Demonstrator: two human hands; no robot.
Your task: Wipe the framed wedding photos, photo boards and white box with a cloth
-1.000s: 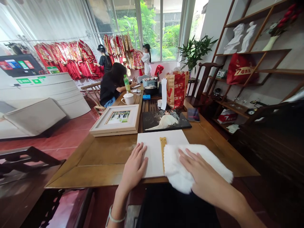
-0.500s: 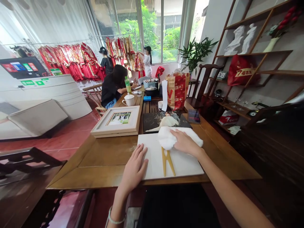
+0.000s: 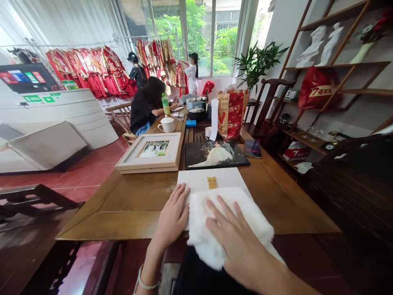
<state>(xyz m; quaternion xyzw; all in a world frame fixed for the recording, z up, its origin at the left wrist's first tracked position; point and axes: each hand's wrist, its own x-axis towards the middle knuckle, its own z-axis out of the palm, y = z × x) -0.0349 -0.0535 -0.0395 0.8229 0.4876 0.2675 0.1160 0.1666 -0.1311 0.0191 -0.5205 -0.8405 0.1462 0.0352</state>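
My right hand (image 3: 236, 233) lies with spread fingers on top of a fluffy white cloth (image 3: 199, 217). The cloth covers the near part of a flat white board (image 3: 193, 178) and hangs past the table's front edge. Above the cloth, the top end of a yellow-brown figure (image 3: 211, 182) with two small dark dots shows on the board; its two-legged lower part is hidden. Stretched out flat, my left hand (image 3: 173, 213) rests at the board's left edge and holds nothing.
Beyond the board lies a dark picture panel (image 3: 196, 153). Framed photos (image 3: 129, 163) are stacked to its left, with a lidded white cup (image 3: 167, 124) behind. A phone-like object (image 3: 253, 148) and a paper bag (image 3: 231, 110) stand right. A person (image 3: 143, 106) sits at the table's far left.
My right hand has slid the cloth from the board's far right toward me, past the near edge. The figure's top end is uncovered and its legs are covered. My left hand stays put.
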